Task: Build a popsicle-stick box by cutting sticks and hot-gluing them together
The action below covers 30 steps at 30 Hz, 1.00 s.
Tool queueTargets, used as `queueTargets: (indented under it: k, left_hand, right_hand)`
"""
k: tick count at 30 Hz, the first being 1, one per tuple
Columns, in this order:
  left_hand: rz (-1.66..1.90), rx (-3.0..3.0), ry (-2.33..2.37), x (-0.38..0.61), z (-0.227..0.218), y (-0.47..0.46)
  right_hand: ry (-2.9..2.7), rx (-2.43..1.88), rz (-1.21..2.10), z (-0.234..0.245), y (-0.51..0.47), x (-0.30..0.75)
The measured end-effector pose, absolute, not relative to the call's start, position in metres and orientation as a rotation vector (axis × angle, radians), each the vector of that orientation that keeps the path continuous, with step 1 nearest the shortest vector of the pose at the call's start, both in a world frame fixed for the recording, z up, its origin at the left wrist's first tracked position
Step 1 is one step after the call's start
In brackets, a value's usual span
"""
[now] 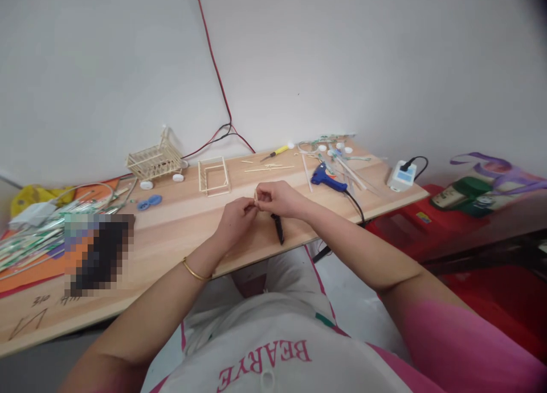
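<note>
Close together over the front of the table, my left hand [237, 217] and my right hand [280, 199] are both closed in a pinch. A short pale wooden stick [256, 197] shows between their fingertips; its ends are hidden by the fingers. Just under my right hand lies a black tool [278, 229], partly covered, its kind unclear. Beyond my hands stands a small open frame of glued sticks [214, 176]. Several loose thin sticks [269, 168] lie behind my right hand. To the right rests a blue glue gun [328, 178].
A small stick-built cart [156, 160] with white wheels stands at the back left, near blue round pieces [149, 202]. A yellow-handled craft knife [280, 151], glue sticks [350, 172] and a white power adapter [401, 176] lie right. Packaged sticks [38, 245] cover the left end.
</note>
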State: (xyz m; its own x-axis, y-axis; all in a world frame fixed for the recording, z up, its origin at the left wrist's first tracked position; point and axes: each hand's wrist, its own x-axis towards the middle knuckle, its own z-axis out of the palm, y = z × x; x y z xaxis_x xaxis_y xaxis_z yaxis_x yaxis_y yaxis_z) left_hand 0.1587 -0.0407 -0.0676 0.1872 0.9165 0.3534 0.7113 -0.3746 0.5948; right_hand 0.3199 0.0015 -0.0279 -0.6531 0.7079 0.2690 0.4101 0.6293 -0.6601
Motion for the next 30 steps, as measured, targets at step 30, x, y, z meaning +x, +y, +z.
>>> queueTargets:
  k: [30]
  left_hand:
    - [0.964, 2.224, 1.497, 0.158, -0.067, -0.045]
  right_hand:
    - [-2.424, -0.881, 0.714, -0.024, -0.004, 0.322]
